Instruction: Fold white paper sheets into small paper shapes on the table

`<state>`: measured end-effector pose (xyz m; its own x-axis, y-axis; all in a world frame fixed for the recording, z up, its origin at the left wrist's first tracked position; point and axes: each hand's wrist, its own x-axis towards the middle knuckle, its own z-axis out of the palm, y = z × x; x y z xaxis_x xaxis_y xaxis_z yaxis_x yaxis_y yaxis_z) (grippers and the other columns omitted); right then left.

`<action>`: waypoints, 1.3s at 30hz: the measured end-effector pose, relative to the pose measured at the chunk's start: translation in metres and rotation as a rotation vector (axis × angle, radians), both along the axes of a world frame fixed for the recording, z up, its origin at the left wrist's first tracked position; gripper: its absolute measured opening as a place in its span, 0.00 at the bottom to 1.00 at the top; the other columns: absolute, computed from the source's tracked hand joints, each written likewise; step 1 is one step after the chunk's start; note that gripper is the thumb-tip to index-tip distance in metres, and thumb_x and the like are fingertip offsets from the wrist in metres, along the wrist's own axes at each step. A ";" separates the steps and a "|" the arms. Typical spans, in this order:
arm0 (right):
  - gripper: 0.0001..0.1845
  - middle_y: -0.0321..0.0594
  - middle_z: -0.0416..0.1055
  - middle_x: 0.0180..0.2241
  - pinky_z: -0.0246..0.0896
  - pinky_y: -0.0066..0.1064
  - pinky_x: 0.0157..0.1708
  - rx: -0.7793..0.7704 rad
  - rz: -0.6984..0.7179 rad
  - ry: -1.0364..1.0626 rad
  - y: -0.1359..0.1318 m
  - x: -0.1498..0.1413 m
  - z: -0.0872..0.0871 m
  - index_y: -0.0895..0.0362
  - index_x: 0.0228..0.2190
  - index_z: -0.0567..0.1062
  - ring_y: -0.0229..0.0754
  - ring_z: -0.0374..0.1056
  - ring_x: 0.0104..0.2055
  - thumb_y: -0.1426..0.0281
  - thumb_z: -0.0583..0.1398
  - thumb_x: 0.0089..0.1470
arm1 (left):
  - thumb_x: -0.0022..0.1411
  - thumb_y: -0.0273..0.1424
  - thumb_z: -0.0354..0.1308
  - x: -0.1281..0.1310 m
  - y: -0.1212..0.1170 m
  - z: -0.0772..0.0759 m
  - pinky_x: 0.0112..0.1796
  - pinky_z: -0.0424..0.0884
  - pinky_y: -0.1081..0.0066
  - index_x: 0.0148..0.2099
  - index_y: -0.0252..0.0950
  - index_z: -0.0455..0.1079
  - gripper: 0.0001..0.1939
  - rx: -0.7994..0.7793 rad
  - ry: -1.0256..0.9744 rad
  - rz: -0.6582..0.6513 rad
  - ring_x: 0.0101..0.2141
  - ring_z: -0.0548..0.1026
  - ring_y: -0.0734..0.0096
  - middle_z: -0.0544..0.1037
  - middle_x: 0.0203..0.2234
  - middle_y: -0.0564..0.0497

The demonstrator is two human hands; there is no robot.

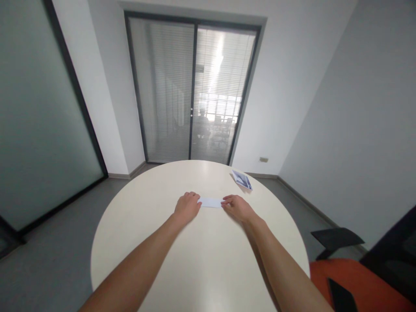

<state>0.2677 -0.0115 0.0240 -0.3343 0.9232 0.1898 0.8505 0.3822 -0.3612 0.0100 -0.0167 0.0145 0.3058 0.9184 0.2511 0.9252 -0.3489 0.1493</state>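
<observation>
A small white strip of paper (pixel 211 203) lies level just over or on the round white table (pixel 201 251), near its middle. Its left end is pinched between the thumb and fingers of my left hand (pixel 188 206). At the opposite end, my right hand (pixel 238 208) grips the paper the same way, with the fingertips closed on its edge. Both forearms reach in from the front edge of the table. Whether the strip is folded or a single sheet, I cannot tell.
A printed card or leaflet (pixel 242 180) lies near the table's far right edge. An office chair with an orange seat (pixel 354 281) and a black armrest (pixel 338 238) stands at the right. Glass doors with blinds (pixel 191 91) are behind the table.
</observation>
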 end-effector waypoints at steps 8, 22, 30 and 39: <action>0.13 0.44 0.78 0.50 0.64 0.32 0.48 -0.006 -0.041 0.034 0.004 0.003 -0.006 0.55 0.39 0.84 0.47 0.73 0.47 0.65 0.61 0.57 | 0.70 0.33 0.49 -0.003 -0.001 -0.003 0.57 0.64 0.54 0.58 0.36 0.71 0.18 0.031 0.066 0.065 0.58 0.68 0.52 0.72 0.57 0.40; 0.16 0.47 0.77 0.42 0.62 0.32 0.44 0.039 -0.070 0.040 0.000 0.002 -0.003 0.58 0.43 0.80 0.45 0.71 0.42 0.63 0.63 0.55 | 0.68 0.30 0.52 0.004 -0.003 -0.003 0.58 0.65 0.59 0.58 0.37 0.70 0.18 0.164 -0.099 -0.103 0.57 0.69 0.58 0.73 0.58 0.45; 0.12 0.35 0.75 0.31 0.61 0.29 0.32 -0.043 -0.068 0.314 0.001 0.000 -0.013 0.54 0.38 0.73 0.39 0.70 0.31 0.66 0.65 0.50 | 0.68 0.32 0.54 0.001 -0.002 -0.006 0.57 0.66 0.59 0.62 0.36 0.65 0.22 0.132 -0.112 -0.045 0.58 0.67 0.56 0.70 0.60 0.42; 0.18 0.38 0.76 0.36 0.66 0.32 0.38 0.087 0.024 0.474 0.004 -0.009 -0.008 0.53 0.46 0.75 0.40 0.72 0.35 0.69 0.63 0.52 | 0.66 0.32 0.54 0.005 -0.005 -0.009 0.60 0.65 0.58 0.71 0.33 0.51 0.33 0.148 -0.156 0.043 0.66 0.58 0.53 0.55 0.69 0.38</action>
